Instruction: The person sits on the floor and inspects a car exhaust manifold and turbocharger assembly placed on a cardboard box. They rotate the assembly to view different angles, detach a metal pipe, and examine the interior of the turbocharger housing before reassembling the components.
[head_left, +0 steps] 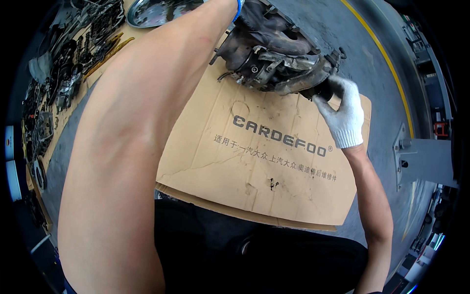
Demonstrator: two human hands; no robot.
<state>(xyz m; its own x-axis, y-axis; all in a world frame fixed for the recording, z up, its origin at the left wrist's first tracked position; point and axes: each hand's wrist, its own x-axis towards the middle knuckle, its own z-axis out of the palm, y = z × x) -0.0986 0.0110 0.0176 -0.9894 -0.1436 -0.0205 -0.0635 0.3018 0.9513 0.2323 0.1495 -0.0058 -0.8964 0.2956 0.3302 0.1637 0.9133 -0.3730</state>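
Observation:
A dirty grey metal engine part (pixel 274 54) rests at the far edge of a flattened brown cardboard sheet (pixel 254 166) on the floor. My right hand (pixel 342 112), in a white knit glove, grips a dark round piece (pixel 320 90) at the part's lower right end. My bare left arm (pixel 147 122) crosses the picture from the lower left up to the top, where it reaches over the engine part. The left hand itself is out of the picture; only a blue band (pixel 238 10) at the wrist shows.
A strip of cardboard (pixel 105 56) at the upper left carries several dark metal parts and tools. A round metal tray (pixel 152 12) lies at the top. A yellow line (pixel 387 59) runs across the grey concrete floor on the right, beside a grey metal bracket (pixel 426 161).

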